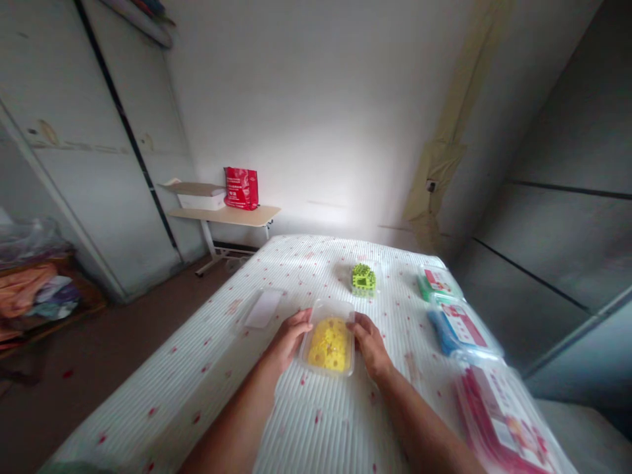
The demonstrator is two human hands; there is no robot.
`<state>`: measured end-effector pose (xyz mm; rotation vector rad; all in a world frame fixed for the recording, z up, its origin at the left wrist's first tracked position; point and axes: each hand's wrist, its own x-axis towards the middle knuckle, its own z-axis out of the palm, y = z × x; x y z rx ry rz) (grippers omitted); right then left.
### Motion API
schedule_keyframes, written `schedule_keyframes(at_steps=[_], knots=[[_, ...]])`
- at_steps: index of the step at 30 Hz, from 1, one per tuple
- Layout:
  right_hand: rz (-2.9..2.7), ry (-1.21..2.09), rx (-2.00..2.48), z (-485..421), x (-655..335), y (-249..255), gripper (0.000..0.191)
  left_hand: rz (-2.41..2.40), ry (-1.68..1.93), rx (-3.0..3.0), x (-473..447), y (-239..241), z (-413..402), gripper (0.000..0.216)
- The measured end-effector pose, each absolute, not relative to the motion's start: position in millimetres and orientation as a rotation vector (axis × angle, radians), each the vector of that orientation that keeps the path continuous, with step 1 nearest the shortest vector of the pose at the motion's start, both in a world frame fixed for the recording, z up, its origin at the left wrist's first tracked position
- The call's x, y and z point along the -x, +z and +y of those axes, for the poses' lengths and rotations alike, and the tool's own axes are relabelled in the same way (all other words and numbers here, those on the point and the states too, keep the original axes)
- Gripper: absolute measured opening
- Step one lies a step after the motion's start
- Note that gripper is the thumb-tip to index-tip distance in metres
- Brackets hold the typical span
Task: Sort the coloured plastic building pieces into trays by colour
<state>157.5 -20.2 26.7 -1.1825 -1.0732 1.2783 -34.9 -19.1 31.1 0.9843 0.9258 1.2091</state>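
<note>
Your left hand [290, 334] and right hand [370, 342] grip the clear box [334, 308] at 2 sides; hold it level, so the yellow pieces [328, 345] do not spill.

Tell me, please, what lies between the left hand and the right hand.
A clear plastic container with yellow pieces inside; the left hand and right hand hold its sides, as the head view shows.

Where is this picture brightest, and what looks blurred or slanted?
Head view: the white wall is brightest around its middle; head view: the dark strip on the left wardrobe slants, probably from a wide lens; head view: the pink package at lower right looks smeared, while the clear plastic container of yellow pieces looks sharper.
</note>
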Motion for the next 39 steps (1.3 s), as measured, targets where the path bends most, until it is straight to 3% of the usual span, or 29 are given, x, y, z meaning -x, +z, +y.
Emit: schedule_keyframes(at_steps=[20,27,39], knots=[[-1.123,1.230,1.089,-32,-154,20,0.033,1.035,1.197,-0.883,42,19,-37,0.048],[-1.181,1.184,1.558,-35,-153,49,0.007,0.922,1.210,-0.971,40,26,-39,0.043],[-1.311,1.210,1.726,-33,-168,96,0.021,0.748,1.189,-0.934,46,28,-40,0.039]])
